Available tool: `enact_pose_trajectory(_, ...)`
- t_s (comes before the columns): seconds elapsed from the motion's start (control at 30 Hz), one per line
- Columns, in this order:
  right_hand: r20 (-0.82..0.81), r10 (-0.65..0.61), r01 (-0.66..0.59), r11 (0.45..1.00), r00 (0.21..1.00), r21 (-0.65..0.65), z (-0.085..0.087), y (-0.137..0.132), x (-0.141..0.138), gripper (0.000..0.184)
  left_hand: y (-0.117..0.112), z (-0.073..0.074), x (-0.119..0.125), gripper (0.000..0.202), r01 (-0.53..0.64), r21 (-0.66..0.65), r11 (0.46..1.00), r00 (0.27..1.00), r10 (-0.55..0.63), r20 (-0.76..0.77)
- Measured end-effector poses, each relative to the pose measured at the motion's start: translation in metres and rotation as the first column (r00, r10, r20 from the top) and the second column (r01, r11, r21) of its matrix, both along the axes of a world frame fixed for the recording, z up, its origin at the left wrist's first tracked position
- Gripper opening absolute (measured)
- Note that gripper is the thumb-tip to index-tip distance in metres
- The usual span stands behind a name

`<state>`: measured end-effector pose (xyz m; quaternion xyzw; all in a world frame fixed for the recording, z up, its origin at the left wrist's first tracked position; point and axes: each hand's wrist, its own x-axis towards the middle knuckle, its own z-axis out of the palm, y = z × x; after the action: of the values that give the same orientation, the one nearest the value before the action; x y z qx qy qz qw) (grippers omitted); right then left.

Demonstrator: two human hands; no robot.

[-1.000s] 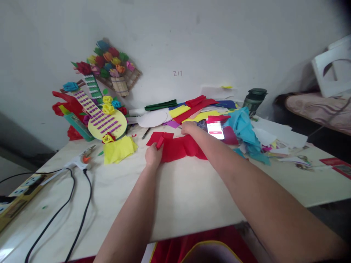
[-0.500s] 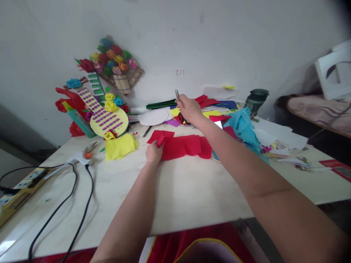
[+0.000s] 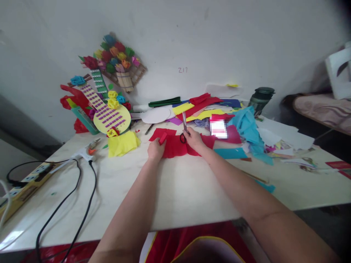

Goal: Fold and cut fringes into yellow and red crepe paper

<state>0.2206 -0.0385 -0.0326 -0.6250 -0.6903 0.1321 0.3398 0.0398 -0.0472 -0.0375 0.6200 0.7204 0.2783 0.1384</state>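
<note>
A strip of red crepe paper [image 3: 175, 146] lies on the pale table [image 3: 178, 190] in front of me. My left hand [image 3: 155, 150] is closed on the paper's left end, pinching a small folded red piece. My right hand [image 3: 194, 140] grips a pair of scissors [image 3: 184, 128] with black handles, blades pointing up and away, just over the middle of the red paper.
Colourful paper sheets [image 3: 197, 106] are piled at the back. A yellow paper guitar craft [image 3: 106, 117], a paper flower basket [image 3: 117, 62], yellow crepe [image 3: 122, 143], a dark green bottle [image 3: 259, 98], turquoise paper [image 3: 246, 128], and a power strip with black cables [image 3: 68, 204] at the left.
My right hand lifted the scissors from the paper pile at the back and brought them down over the red paper. My left hand stayed on the paper's left end.
</note>
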Motion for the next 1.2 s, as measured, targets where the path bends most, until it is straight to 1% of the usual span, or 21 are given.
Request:
enact_pose_trajectory(0.2,-0.164,-0.002,0.002,1.000,0.986,0.000,0.019,-0.015,-0.006,0.030,0.006,-0.005,-0.009,0.032,-0.001,0.051,0.999,0.991,-0.006,0.131)
enact_pose_trajectory(0.33,-0.253,0.048,-0.047,0.999,0.966,0.012,0.018,-0.021,-0.009,0.028,0.013,-0.011,-0.019,0.034,-0.019,0.097,0.995,0.966,-0.007,0.259)
enact_pose_trajectory(0.43,-0.349,0.075,-0.089,0.996,0.934,-0.024,0.013,-0.024,-0.013,0.023,0.016,-0.013,-0.025,0.034,-0.054,0.103,0.993,0.940,0.016,0.342)
enact_pose_trajectory(0.53,-0.489,0.107,-0.166,0.983,0.865,-0.078,0.009,-0.026,-0.019,0.019,0.019,-0.014,-0.031,0.036,-0.080,0.104,0.991,0.924,0.035,0.380)
enact_pose_trajectory(0.63,-0.636,0.135,-0.262,0.959,0.760,-0.109,0.008,-0.029,-0.027,0.014,0.024,-0.018,-0.037,0.037,-0.105,0.117,0.988,0.908,0.047,0.417)
enact_pose_trajectory(0.7,-0.698,0.132,-0.298,0.947,0.704,-0.122,0.009,-0.031,-0.031,0.010,0.028,-0.022,-0.040,0.037,-0.116,0.132,0.984,0.889,0.044,0.456)
enact_pose_trajectory(0.73,-0.712,0.129,-0.307,0.943,0.690,-0.126,0.010,-0.031,-0.033,0.007,0.030,-0.024,-0.041,0.037,-0.117,0.139,0.983,0.877,0.037,0.478)
enact_pose_trajectory(0.8,-0.709,0.126,-0.312,0.940,0.694,-0.138,0.012,-0.032,-0.034,0.004,0.032,-0.026,-0.042,0.036,-0.116,0.140,0.983,0.855,0.027,0.519)
enact_pose_trajectory(0.87,-0.687,0.108,-0.303,0.938,0.719,-0.169,0.015,-0.031,-0.031,0.007,0.033,-0.026,-0.042,0.036,-0.118,0.129,0.985,0.840,0.030,0.541)
enact_pose_trajectory(0.93,-0.660,0.079,-0.294,0.930,0.747,-0.222,0.020,-0.030,-0.025,0.010,0.033,-0.026,-0.042,0.036,-0.120,0.119,0.986,0.838,0.036,0.544)
enact_pose_trajectory(1.0,-0.628,0.079,-0.304,0.916,0.774,-0.260,0.026,-0.030,-0.016,0.013,0.033,-0.027,-0.042,0.037,-0.112,0.120,0.987,0.842,0.030,0.538)
enact_pose_trajectory(1.1,-0.580,0.133,-0.326,0.914,0.804,-0.242,0.036,-0.030,-0.002,0.018,0.035,-0.030,-0.041,0.036,-0.098,0.125,0.987,0.851,0.018,0.525)
enact_pose_trajectory(1.17,-0.536,0.136,-0.295,0.929,0.834,-0.223,0.042,-0.029,0.006,0.024,0.036,-0.031,-0.041,0.035,-0.093,0.129,0.987,0.853,0.012,0.522)
enact_pose_trajectory(1.2,-0.494,0.121,-0.262,0.938,0.861,-0.227,0.045,-0.028,0.010,0.026,0.036,-0.031,-0.041,0.035,-0.092,0.130,0.987,0.855,0.011,0.518)
